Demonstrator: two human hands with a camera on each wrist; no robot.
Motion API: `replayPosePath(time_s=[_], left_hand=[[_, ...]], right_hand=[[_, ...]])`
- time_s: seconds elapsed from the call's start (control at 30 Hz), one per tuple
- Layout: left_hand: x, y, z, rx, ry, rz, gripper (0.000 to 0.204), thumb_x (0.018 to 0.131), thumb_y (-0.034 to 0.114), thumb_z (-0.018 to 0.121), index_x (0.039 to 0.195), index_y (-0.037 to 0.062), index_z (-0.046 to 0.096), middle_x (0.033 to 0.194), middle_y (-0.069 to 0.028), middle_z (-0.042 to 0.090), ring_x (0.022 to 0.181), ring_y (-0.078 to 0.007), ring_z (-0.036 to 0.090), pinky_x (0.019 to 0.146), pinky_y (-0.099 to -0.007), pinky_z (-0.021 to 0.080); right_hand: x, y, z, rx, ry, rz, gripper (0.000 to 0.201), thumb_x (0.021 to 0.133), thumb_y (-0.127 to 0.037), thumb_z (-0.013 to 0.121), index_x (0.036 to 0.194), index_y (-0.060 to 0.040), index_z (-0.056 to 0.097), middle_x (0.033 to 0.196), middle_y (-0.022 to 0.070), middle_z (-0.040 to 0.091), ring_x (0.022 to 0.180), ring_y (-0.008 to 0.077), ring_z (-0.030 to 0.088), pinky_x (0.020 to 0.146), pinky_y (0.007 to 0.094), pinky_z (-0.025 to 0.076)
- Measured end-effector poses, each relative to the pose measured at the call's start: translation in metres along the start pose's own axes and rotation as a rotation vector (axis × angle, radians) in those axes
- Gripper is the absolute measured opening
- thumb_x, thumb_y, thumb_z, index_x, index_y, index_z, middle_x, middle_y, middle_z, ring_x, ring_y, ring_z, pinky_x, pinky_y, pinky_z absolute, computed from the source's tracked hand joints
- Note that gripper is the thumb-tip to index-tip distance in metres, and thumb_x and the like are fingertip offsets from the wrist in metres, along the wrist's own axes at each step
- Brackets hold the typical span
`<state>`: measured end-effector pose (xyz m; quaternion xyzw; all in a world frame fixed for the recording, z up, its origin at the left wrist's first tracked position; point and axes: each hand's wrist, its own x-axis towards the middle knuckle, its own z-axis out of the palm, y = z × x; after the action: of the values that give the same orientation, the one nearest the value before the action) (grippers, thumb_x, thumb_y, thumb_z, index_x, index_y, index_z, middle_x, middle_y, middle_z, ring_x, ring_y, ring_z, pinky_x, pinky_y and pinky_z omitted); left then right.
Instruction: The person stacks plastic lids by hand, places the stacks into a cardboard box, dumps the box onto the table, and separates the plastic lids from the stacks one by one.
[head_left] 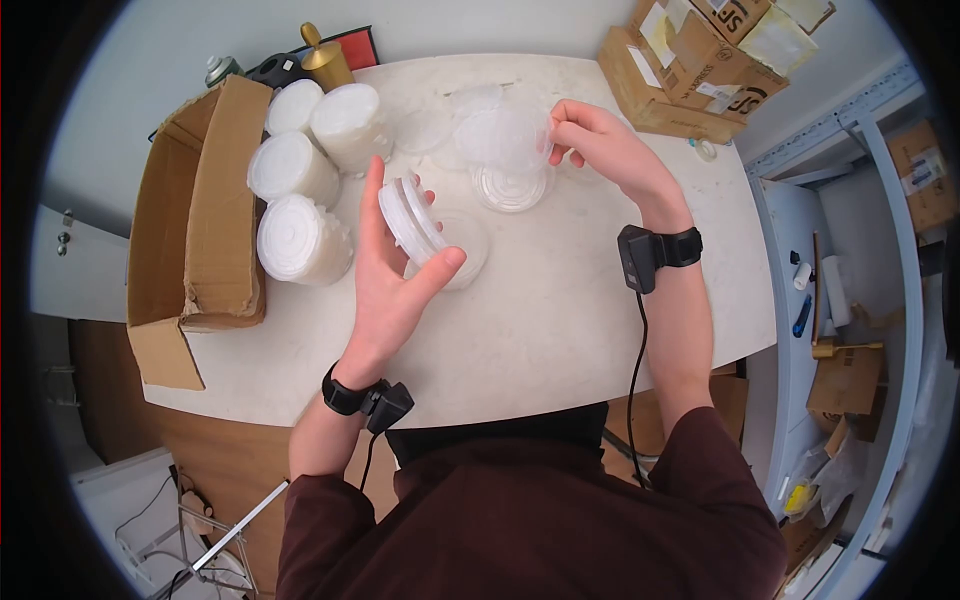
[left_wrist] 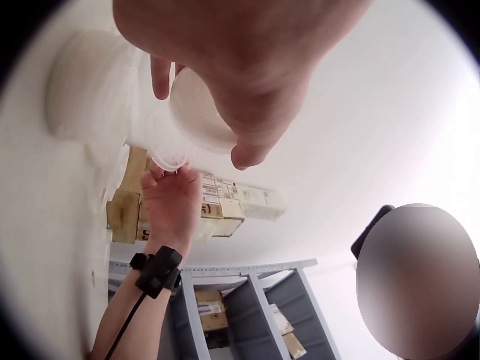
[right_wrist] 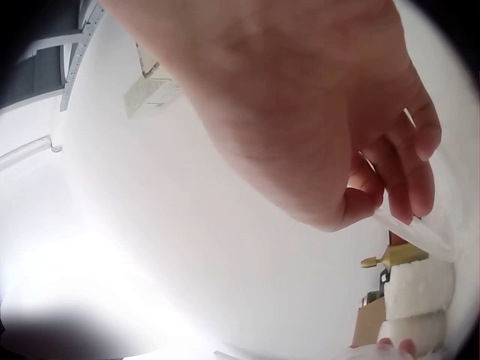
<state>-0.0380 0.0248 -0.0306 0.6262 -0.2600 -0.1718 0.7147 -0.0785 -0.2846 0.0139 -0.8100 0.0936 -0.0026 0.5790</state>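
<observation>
In the head view my left hand [head_left: 385,270] grips a short stack of clear round plastic lids [head_left: 412,215], tilted on edge between thumb and fingers. My right hand [head_left: 600,145] pinches a thin translucent lid [head_left: 530,140] by its edge, above the far middle of the table. Beneath it lies a ridged clear lid [head_left: 510,192]; another flat lid [head_left: 468,250] is partly hidden behind the left hand's stack. The left wrist view shows the gripped lids [left_wrist: 196,109] under the palm. From the right wrist, the pinched lid [right_wrist: 420,232] shows at the fingertips.
Several bagged white lid stacks [head_left: 300,240] stand on the left of the white table [head_left: 560,330], beside an open cardboard box [head_left: 225,210]. A gold-coloured pot [head_left: 325,65] is behind them. Cardboard boxes [head_left: 690,75] sit at the back right, near grey shelving [head_left: 890,250].
</observation>
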Motion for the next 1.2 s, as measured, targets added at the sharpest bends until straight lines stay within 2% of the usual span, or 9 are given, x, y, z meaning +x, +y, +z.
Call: replayPosePath(time_s=[0.2,0.3,0.37,0.4,0.47,0.67,0.8,0.93,1.2], left_hand=[[-0.002,-0.004,0.003,0.096,0.002,0.031,0.130,0.087,0.025,0.095,0.180,0.0082,0.005,0.170,-0.0232,0.037,0.153,-0.0334,0.048,0.120,-0.0504,0.048],[-0.003,-0.010,0.003,0.225,0.004,0.066,0.130,0.085,0.023,0.095,0.180,0.0091,0.007,0.169,-0.0207,0.039,0.152,-0.0324,0.049,0.120,-0.0501,0.048],[-0.003,-0.013,0.004,0.329,0.001,0.095,0.129,0.084,0.022,0.094,0.180,0.0102,0.008,0.167,-0.0184,0.041,0.152,-0.0316,0.049,0.121,-0.0495,0.048],[-0.003,-0.013,0.004,0.417,0.000,0.125,0.130,0.083,0.020,0.094,0.181,0.0106,0.008,0.168,-0.0191,0.041,0.153,-0.0321,0.049,0.121,-0.0503,0.048],[-0.003,-0.013,0.004,0.507,-0.002,0.154,0.131,0.082,0.018,0.094,0.181,0.0110,0.008,0.168,-0.0199,0.040,0.154,-0.0326,0.048,0.121,-0.0511,0.048],[-0.003,-0.010,0.004,0.507,-0.020,0.152,0.129,0.082,0.017,0.093,0.180,0.0108,0.009,0.168,-0.0201,0.040,0.155,-0.0335,0.047,0.121,-0.0528,0.047],[-0.003,-0.009,0.005,0.462,-0.011,0.119,0.129,0.082,0.017,0.093,0.180,0.0111,0.009,0.168,-0.0194,0.040,0.155,-0.0334,0.046,0.122,-0.0526,0.046],[-0.002,-0.016,0.004,0.443,0.038,0.205,0.129,0.082,0.020,0.096,0.180,0.0089,0.012,0.161,-0.0212,0.045,0.149,-0.0357,0.051,0.112,-0.0505,0.055],[-0.004,-0.010,0.007,0.461,0.006,0.131,0.128,0.082,0.015,0.091,0.181,0.0123,0.010,0.167,-0.0187,0.043,0.152,-0.0331,0.051,0.121,-0.0513,0.048]], right_hand=[[0.015,0.036,-0.009,-0.422,0.350,0.023,0.023,0.101,-0.025,0.066,0.109,-0.0035,0.070,0.099,0.0065,0.076,0.088,0.0179,0.069,0.083,0.0360,0.056],[0.000,0.004,0.007,-0.437,0.409,-0.079,0.029,0.101,-0.030,0.071,0.110,-0.0024,0.070,0.099,0.0090,0.076,0.088,0.0211,0.070,0.083,0.0368,0.057],[-0.014,-0.021,0.026,-0.260,0.036,-0.251,0.031,0.101,-0.032,0.075,0.110,-0.0023,0.071,0.097,0.0086,0.076,0.088,0.0203,0.070,0.083,0.0364,0.057],[-0.023,-0.035,0.035,-0.256,0.036,-0.253,0.031,0.101,-0.032,0.075,0.110,-0.0023,0.071,0.097,0.0086,0.076,0.088,0.0203,0.070,0.083,0.0364,0.057],[-0.037,-0.057,0.048,-0.291,-0.402,-0.199,0.029,0.102,-0.030,0.075,0.108,-0.0019,0.071,0.094,0.0082,0.076,0.087,0.0183,0.069,0.082,0.0352,0.057],[-0.030,-0.040,0.048,-0.214,-0.392,-0.249,0.022,0.103,-0.024,0.076,0.109,-0.0038,0.071,0.093,0.0015,0.073,0.087,0.0128,0.066,0.077,0.0320,0.053],[-0.031,-0.042,0.049,-0.191,-0.397,-0.244,0.026,0.101,-0.026,0.074,0.103,-0.0005,0.071,0.089,0.0065,0.074,0.085,0.0163,0.069,0.081,0.0339,0.057],[-0.028,-0.038,0.042,-0.267,-0.226,-0.200,0.024,0.101,-0.023,0.070,0.103,0.0009,0.070,0.087,0.0075,0.074,0.083,0.0171,0.069,0.079,0.0347,0.057],[-0.013,-0.009,0.002,-0.449,0.195,-0.094,0.026,0.100,-0.021,0.065,0.113,0.0008,0.071,0.093,0.0125,0.078,0.085,0.0265,0.074,0.078,0.0396,0.057]])
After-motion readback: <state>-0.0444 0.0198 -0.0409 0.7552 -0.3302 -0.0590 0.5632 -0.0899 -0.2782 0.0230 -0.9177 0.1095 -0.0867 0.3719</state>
